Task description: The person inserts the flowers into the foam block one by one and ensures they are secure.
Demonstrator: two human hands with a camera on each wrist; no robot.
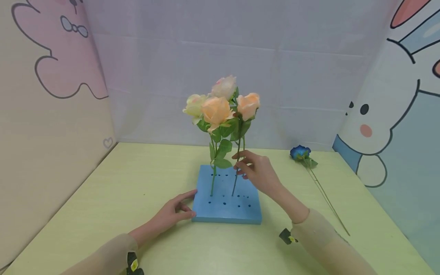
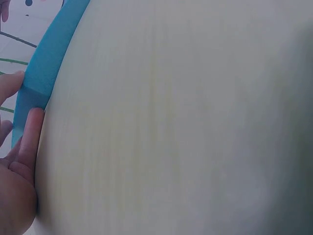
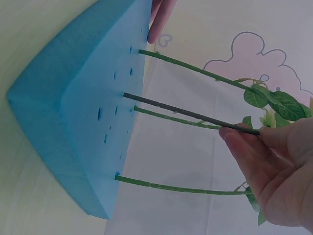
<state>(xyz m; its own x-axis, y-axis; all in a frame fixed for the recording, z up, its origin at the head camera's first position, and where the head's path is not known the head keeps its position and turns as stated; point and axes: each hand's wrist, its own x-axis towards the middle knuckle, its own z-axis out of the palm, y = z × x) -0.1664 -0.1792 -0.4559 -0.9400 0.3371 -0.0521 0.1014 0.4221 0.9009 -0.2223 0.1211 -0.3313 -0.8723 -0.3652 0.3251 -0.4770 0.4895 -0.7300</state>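
My right hand (image 1: pixel 258 170) pinches a dark flower stem (image 3: pixel 190 113) between thumb and fingers. The stem leans slightly, its lower end right at the top of a blue foam board (image 1: pixel 225 214) with several small holes. Higher up it runs toward the right-hand peach rose (image 1: pixel 248 107). Beside it a front peach rose (image 1: pixel 216 111), a pale yellow rose (image 1: pixel 195 107) and a whitish-pink rose (image 1: pixel 224 88) stand above the board on green stems (image 3: pixel 195 70). My left hand (image 1: pixel 172 210) touches the board's left edge, thumb and fingers extended; that edge also shows in the left wrist view.
A blue rose (image 1: pixel 300 152) with a long thin stem (image 1: pixel 326 196) lies on the pale table (image 1: pixel 165 244) to the right. A light cloth backdrop (image 1: pixel 154 95) hangs behind, with cartoon-printed panels (image 1: pixel 402 126) at both sides.
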